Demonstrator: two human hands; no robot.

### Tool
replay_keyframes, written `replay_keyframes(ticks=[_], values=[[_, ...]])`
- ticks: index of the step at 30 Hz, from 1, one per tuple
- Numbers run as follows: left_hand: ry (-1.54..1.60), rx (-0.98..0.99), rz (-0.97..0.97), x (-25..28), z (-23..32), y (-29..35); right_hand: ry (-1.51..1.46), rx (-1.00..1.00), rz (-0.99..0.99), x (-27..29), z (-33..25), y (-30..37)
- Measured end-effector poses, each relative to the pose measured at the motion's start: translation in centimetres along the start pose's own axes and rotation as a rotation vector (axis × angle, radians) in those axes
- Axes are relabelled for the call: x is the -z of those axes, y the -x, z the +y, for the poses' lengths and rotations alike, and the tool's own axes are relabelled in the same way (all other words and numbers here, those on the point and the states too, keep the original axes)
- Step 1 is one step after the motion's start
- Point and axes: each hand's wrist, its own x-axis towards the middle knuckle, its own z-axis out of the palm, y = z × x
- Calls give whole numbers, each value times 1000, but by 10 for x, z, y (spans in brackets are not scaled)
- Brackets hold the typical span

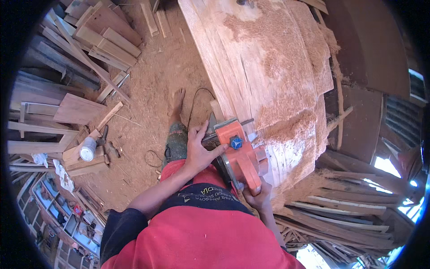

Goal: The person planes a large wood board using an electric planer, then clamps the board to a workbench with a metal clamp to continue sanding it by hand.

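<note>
An orange electric planer (242, 154) with a blue front knob (236, 142) is held tilted before my body, at the near end of a broad wooden board. My right hand (260, 196) wraps round its rear handle. On the planer's left side, my left hand (201, 150) grips the dark base edge, thumb against it and fingers toward the front. The wooden board (233, 85) runs away from me, its pale surface largely covered with wood shavings (291, 123). The underside of the planer is mostly hidden.
A dark cord (191, 105) loops over the dusty floor near my bare foot (178, 96). Stacked planks (107, 40) and a white cup-like container (88, 150) stand at left. At lower left is a compartmented shelf (71, 223). Wood strips (336, 215) pile up at right.
</note>
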Motion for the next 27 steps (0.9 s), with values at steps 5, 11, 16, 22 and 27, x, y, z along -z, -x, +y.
replay_keyframes(ticks=[5,11,16,22,27], values=[[-24,-69,43,30,3,-64,-20,28,34,-11,-42,-65],[59,-25,72,97,-8,-211,157,263,81,-43,-108,-210],[24,-111,60,174,5,-352,-161,348,200,-73,-209,-348],[-41,-109,14,253,-8,-490,-41,474,188,-103,-254,-470],[-9,-123,-9,215,-23,-435,-69,400,123,-87,-223,-407]])
